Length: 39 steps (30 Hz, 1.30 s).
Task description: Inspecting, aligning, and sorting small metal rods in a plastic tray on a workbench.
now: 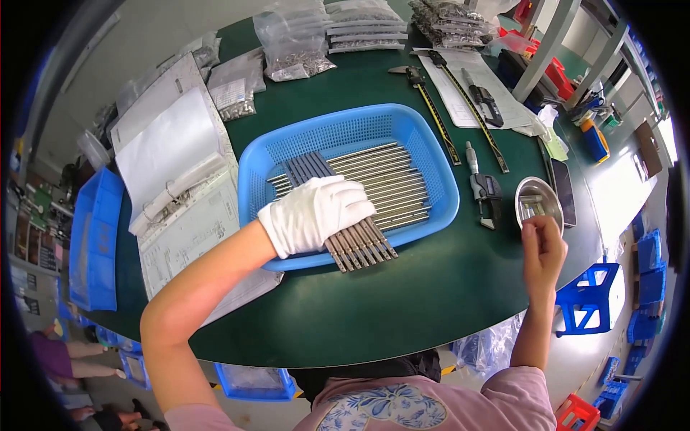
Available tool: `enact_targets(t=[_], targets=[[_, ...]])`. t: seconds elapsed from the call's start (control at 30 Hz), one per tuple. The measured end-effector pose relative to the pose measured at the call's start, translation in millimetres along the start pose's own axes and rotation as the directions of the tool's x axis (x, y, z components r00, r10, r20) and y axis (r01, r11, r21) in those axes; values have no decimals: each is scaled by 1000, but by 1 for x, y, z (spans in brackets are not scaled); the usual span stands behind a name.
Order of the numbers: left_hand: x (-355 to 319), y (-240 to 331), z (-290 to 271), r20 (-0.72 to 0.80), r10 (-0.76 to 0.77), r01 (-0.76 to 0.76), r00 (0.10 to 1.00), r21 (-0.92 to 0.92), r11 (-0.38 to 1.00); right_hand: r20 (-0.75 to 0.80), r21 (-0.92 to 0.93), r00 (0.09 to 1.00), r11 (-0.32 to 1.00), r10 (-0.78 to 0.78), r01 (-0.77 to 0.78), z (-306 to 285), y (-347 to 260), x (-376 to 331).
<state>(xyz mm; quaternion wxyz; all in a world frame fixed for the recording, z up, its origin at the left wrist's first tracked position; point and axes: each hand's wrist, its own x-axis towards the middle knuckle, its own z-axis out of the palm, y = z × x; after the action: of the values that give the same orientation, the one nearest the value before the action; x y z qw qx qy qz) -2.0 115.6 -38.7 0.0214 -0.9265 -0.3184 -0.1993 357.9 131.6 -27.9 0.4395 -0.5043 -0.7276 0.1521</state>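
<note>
My gloved left hand [316, 214] lies flat, fingers together, on grey metal rods [359, 243], long, slim, side by side, overhanging the blue basket [431, 154] rim. Bare right hand [543, 248] pinches something small; can't tell what.

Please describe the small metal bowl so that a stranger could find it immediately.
Start at the blue plastic basket of metal rods on the green table. Look right, past the micrometer. The small metal bowl sits there, just above the bare right hand: the only round, shiny dish.
</note>
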Motion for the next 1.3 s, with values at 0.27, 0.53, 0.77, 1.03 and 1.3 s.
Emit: enact_targets(t=[0.27,0.53,0.77,1.03,1.3], targets=[[7,-5,14,-9,-76,76,997,-61,995,123,177,978,974,-167,144,43,0,-3],[11,4,-34,-248,-555,460,794,-351,816,139,237,974,961,-182,145,51,3,-10],[31,47,-120,-422,-882,-58,209,-906,419,161,240,976,965,-148,106,58,22,-14],[-20,133,-79,-46,-959,70,280,-995,68,197,358,898,881,-394,309,56,-35,-7],[-34,147,-52,-76,-896,106,437,-985,135,121,454,746,705,-655,545,65,-88,-8]])
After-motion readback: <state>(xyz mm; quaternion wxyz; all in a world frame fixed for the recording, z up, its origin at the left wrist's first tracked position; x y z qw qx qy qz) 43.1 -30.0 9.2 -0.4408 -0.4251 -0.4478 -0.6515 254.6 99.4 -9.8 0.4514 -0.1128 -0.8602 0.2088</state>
